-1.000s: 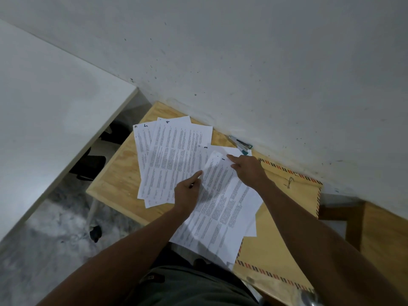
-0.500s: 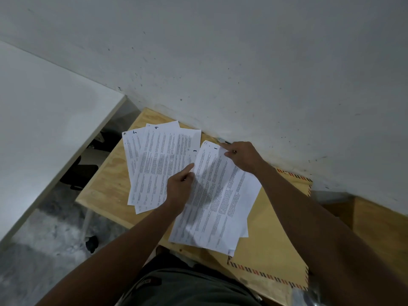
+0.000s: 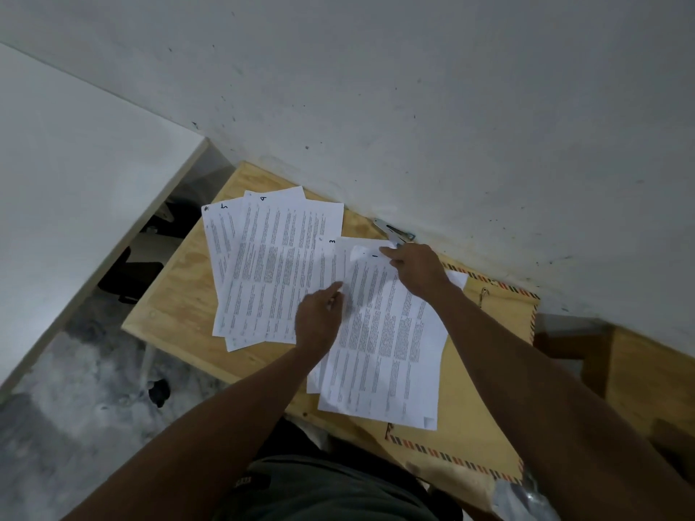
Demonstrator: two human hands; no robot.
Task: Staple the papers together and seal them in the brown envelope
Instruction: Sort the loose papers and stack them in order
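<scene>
Several printed sheets, hand-numbered at the top, lie fanned across a small wooden table [image 3: 176, 302]. The sheet marked 1 [image 3: 387, 351] lies on top at the right, over the brown envelope [image 3: 485, 400] with a striped border. My right hand [image 3: 417, 270] pinches this sheet's top edge. My left hand [image 3: 319, 321] presses on its left edge, fingers together. Sheets marked 3, 4 [image 3: 278, 265] and 5 spread to the left. A stapler [image 3: 395, 232] rests against the wall, just beyond my right hand.
A white wall [image 3: 413, 107] runs along the table's far edge. A white tabletop [image 3: 67, 182] stands to the left, with dark objects under it. Grey floor [image 3: 75, 389] lies below the table's left edge. A second wooden surface [image 3: 647, 374] is at the right.
Sheet 1, lifted half a second ago, is back down flat over the envelope. The stapler, hidden behind my right hand then, shows again.
</scene>
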